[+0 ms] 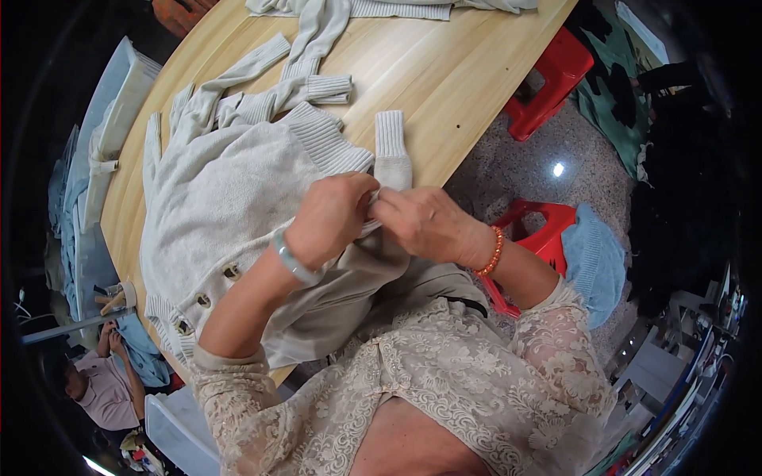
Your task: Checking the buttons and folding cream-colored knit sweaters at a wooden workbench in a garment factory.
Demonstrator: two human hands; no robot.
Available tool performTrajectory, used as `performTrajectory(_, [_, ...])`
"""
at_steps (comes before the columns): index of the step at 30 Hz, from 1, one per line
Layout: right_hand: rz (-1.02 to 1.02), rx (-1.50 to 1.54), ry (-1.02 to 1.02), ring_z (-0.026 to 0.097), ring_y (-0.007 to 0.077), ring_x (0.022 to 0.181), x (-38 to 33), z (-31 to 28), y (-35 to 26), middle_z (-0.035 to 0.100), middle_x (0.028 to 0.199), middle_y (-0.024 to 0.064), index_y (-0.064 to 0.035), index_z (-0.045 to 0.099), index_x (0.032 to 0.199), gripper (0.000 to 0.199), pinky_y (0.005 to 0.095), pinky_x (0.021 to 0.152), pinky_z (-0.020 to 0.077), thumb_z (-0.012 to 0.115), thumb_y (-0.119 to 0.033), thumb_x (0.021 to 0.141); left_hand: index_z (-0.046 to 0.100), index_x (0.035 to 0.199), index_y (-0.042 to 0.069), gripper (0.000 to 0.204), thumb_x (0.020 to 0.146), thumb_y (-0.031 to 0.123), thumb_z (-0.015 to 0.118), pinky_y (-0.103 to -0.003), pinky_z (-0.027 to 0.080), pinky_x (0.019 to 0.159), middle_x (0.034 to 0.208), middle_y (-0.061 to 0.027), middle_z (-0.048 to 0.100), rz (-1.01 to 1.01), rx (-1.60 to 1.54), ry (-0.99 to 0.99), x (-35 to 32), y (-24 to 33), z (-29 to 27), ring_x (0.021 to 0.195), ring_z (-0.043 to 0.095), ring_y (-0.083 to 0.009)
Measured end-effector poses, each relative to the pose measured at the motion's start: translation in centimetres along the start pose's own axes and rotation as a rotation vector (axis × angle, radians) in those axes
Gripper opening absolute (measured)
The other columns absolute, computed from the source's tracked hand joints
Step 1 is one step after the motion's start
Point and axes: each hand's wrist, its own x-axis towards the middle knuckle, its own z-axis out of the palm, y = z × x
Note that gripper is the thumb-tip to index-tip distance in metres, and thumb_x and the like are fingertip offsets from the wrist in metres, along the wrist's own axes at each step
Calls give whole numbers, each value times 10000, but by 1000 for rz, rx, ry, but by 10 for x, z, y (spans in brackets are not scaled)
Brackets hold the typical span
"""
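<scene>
A cream knitted cardigan (230, 182) with large dark buttons lies spread over the near part of the table, its lower folds hanging toward my lap. My left hand (332, 216), with a pale bangle at the wrist, pinches the knit near the ribbed band. Close against it, my right hand (425, 222), wearing an orange beaded bracelet, grips the same spot with bent fingers. A ribbed cuff (390, 135) of the cardigan points away just beyond my hands. Whatever finer detail sits between the fingertips is hidden.
More cream knitwear (317, 40) lies farther across the wooden table (429, 71). Red stools (548, 83) stand at the right, one bearing a blue knit (594, 258). White plastic bins (119, 103) line the left side. A person (111, 381) handles blue cloth at lower left.
</scene>
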Motion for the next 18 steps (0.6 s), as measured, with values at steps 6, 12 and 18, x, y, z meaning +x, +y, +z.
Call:
performTrajectory(6, [33,-23,-77,658,310,733,-3,1,2,582,859,131,-32,537,907,117,395,594,533,588,-54,803,636,946,48,139,819,55,578,-478,519,728,1009,-158,631,-161,398,174,5,-36,-1,850,640,-376])
performTrajectory(12, [28,-86,-17,639,313,762,-3,7,17,567,843,127,-35,536,869,95,403,634,538,563,-112,820,617,888,38,123,768,35,640,-492,505,744,953,-193,610,-161,413,92,19,-48,-5,873,610,-407])
performTrajectory(18, [43,48,53,634,356,795,20,23,13,572,861,176,-5,518,891,115,436,706,505,512,-120,877,652,839,9,133,739,48,732,-431,498,687,764,-162,664,-280,155,-29,14,-67,-12,709,631,-331])
